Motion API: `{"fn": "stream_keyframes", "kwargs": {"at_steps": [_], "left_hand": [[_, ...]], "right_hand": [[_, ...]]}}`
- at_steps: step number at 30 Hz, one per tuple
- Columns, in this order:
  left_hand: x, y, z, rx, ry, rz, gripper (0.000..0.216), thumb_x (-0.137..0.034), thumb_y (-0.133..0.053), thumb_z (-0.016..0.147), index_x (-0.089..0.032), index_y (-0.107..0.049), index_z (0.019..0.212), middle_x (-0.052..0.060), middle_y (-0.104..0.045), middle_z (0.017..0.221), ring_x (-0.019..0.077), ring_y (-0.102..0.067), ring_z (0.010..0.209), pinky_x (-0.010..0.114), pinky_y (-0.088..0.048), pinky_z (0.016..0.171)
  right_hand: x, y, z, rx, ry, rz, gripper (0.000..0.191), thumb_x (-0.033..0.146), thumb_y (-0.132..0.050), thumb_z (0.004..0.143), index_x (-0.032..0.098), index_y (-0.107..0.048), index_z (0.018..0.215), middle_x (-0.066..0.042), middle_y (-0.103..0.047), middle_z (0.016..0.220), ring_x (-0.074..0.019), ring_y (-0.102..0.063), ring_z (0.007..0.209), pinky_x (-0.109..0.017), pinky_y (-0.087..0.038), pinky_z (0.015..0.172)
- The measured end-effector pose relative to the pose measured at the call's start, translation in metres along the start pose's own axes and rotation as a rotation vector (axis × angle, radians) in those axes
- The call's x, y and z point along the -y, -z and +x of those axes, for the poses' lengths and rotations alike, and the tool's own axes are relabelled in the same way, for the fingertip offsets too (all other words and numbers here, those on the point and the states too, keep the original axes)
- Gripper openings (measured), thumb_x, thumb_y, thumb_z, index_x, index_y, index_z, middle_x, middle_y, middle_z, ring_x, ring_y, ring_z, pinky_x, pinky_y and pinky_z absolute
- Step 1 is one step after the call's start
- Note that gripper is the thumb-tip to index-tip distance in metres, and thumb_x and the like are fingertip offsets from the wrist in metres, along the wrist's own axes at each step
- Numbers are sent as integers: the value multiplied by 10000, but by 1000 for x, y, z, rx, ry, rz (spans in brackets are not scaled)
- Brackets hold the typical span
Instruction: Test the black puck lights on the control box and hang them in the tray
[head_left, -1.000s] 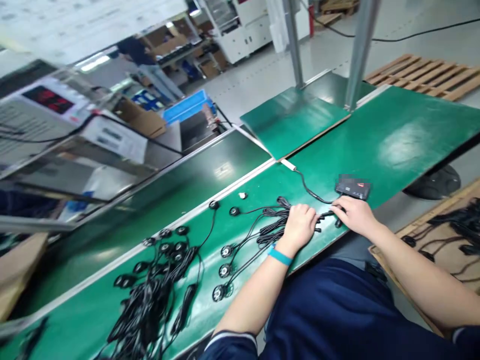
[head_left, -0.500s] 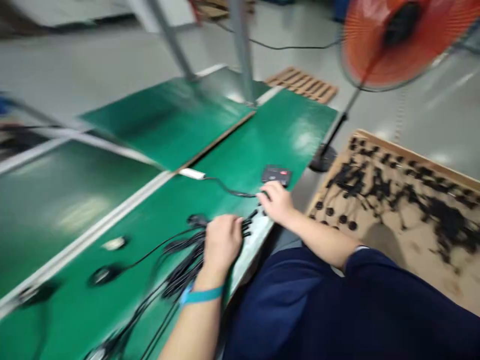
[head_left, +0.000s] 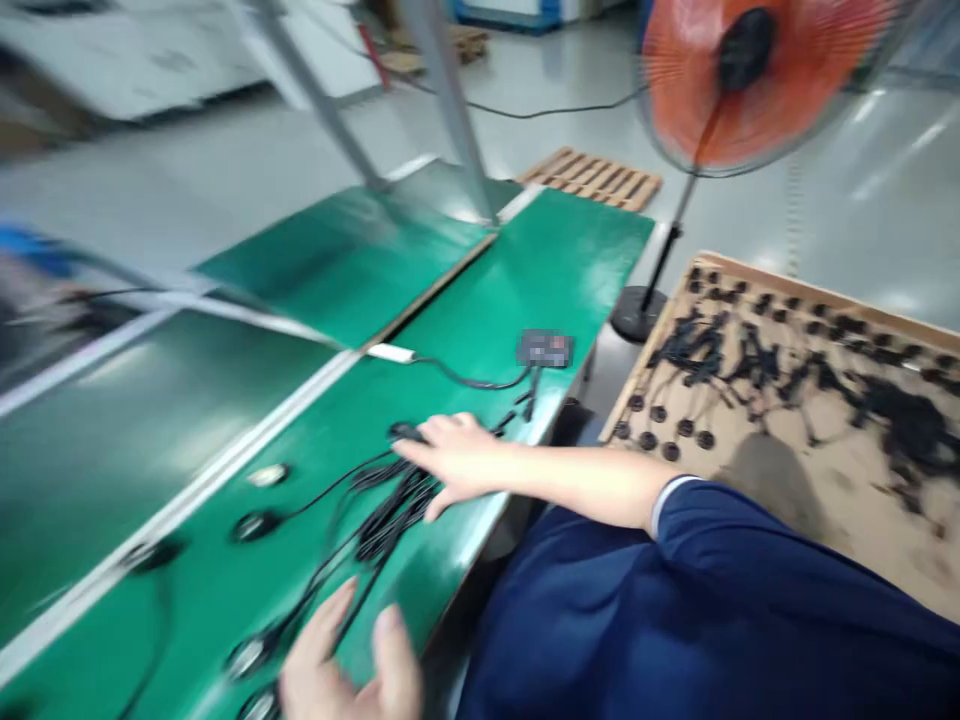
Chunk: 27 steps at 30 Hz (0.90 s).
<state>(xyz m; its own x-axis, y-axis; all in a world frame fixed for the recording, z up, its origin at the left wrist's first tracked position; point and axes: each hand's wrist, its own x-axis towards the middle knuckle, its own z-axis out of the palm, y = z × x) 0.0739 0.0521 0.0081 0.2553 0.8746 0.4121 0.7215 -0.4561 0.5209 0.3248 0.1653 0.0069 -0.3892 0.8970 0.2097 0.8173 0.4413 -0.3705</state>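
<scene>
Hands first, nearest the body: the left hand hovers low over the green worktop, fingers spread and holding nothing, just beside two round cable heads at the near edge. Whether it touches the surface cannot be told through the blur. Beyond it, the right hand lies flat across the bundle of black cables, fingers extended and loosely spread, resting on the cords rather than pinching them. Left of that hand, further round heads lie singly along the worktop. Just past the right hand's fingertips sits a small black device, with a cord running from it to a white plug. Right of the right arm, a shallow cardboard tray holds many more black cables. Farthest off stands an orange fan.
</scene>
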Motion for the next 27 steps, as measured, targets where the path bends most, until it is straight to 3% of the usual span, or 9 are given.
{"fn": "stream_keyframes", "kwargs": {"at_steps": [3,9,13,18,24,27], "left_hand": [[-7,-5,-17,-94,-2,173,663,-316,-630,915,-241,-406,1534,185,-574,1413,379,-559,1314,612,-462,1097],[12,-16,-25,19,59,264,758,-304,-555,979,-215,-182,1633,227,-328,1632,387,-328,1518,616,-393,1173],[18,-21,-11,22,66,254,813,-287,-537,984,-226,-79,1653,219,-201,1690,384,-225,1563,634,-347,1207],[21,-27,13,56,65,243,844,-237,-519,970,-213,-27,1656,194,-118,1717,362,-94,1594,638,-284,1243],[24,-34,41,125,-4,102,935,-175,-566,876,-192,-38,1648,182,-156,1713,338,-90,1598,641,-215,1267],[18,-37,55,133,-24,11,813,-168,-596,836,-183,-277,1584,187,-398,1614,341,-280,1552,641,-208,1267]], "right_hand": [[5,-2,7,65,15,12,908,552,-900,716,112,-526,1418,-199,-643,1151,-384,-589,1105,-502,-515,913],[7,-7,-6,167,-45,66,604,300,-805,868,209,-566,1415,-123,-619,1136,-255,-678,909,-341,-534,813],[6,-6,-21,188,-27,150,459,176,-690,895,224,-632,1348,-112,-652,1141,-254,-693,969,-345,-548,868],[10,9,-34,206,-30,571,478,121,-576,846,235,-704,1293,-78,-724,1225,-272,-684,1143,-423,-528,1050],[30,60,-39,317,-131,843,368,274,-633,841,273,-782,1178,-10,-748,1179,-291,-674,1188,-418,-524,1081],[32,76,-42,350,-174,859,335,381,-704,836,272,-796,1139,-20,-770,1052,-298,-722,1036,-385,-600,934]]}}
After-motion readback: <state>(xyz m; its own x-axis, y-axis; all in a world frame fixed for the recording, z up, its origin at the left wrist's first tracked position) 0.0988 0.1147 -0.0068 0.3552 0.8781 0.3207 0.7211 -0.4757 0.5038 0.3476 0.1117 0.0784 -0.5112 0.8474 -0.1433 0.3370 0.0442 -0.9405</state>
